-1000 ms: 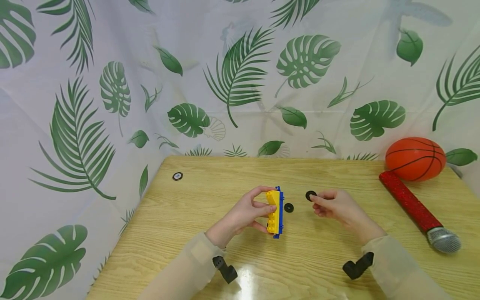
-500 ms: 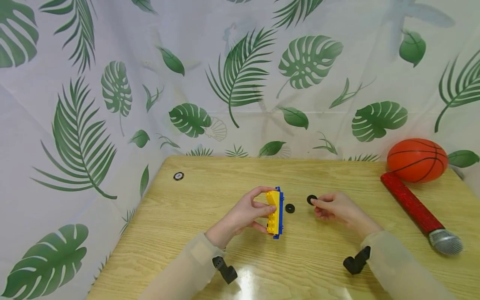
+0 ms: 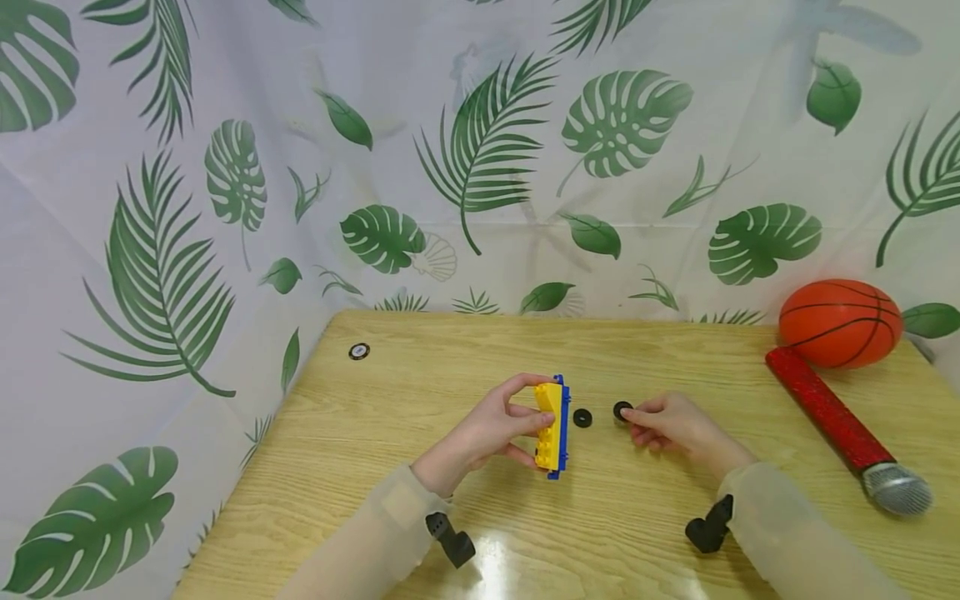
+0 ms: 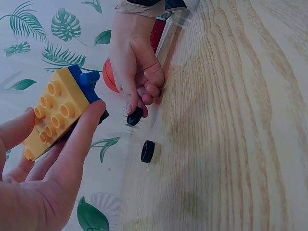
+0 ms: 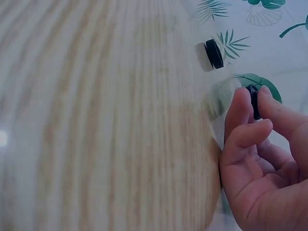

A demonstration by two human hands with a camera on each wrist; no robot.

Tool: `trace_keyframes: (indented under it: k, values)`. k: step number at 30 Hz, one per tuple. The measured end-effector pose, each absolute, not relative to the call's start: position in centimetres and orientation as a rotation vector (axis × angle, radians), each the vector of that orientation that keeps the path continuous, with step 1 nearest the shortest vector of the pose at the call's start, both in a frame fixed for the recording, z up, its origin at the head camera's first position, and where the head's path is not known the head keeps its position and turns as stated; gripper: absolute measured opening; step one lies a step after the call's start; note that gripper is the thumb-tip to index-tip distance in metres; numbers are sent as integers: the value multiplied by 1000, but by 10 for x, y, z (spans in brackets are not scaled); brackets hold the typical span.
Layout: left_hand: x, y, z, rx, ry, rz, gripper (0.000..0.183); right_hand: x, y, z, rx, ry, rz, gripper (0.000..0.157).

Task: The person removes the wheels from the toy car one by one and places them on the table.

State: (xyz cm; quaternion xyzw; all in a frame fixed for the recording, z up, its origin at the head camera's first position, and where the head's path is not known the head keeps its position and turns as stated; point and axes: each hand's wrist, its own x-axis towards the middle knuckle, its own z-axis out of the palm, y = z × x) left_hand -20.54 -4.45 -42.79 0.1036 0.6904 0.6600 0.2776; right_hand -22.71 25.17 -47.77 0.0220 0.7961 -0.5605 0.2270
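Observation:
My left hand (image 3: 501,429) grips a toy vehicle body (image 4: 57,108) built of studded yellow toy bricks on a blue base. The piece is turned on its side, its blue underside facing right in the head view. Between thumb and index finger, my right hand (image 3: 671,425) pinches a small black toy wheel (image 5: 253,102) with a hole in its middle. A second black toy wheel (image 3: 582,418) lies flat on the table between the two hands, just right of the blue base.
The wooden table (image 3: 420,383) meets a leaf-printed curtain at the back. On the right are an orange basketball (image 3: 840,323) and a microphone (image 3: 847,429) with a red glittery handle. A round black-and-white chip (image 3: 359,352) lies near the back left corner.
My right hand has come down a little toward the table and the near side with the wheel in its fingers. The left hand keeps its hold, almost unmoved.

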Motion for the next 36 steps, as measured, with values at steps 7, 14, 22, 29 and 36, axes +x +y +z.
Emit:
trace_keyframes:
  k: [7, 14, 22, 29, 36]
  values:
    - [-206, -44, -427, 277, 1847, 1783, 47, -230, 250, -475, 110, 2191, -1502, 31]
    - [-205, -45, -425, 285, 1860, 1773, 47, -234, 248, -473, 134, 2231, -1394, 28]
    - [-206, -46, -427, 284, 1845, 1779, 47, -235, 246, -477, 136, 2281, -1364, 29]
    - [-204, -46, -426, 269, 1839, 1788, 46, -234, 243, -479, 146, 2348, -1318, 33]
    - [-202, -47, -426, 274, 1842, 1795, 47, -232, 245, -480, 133, 2346, -1340, 34]
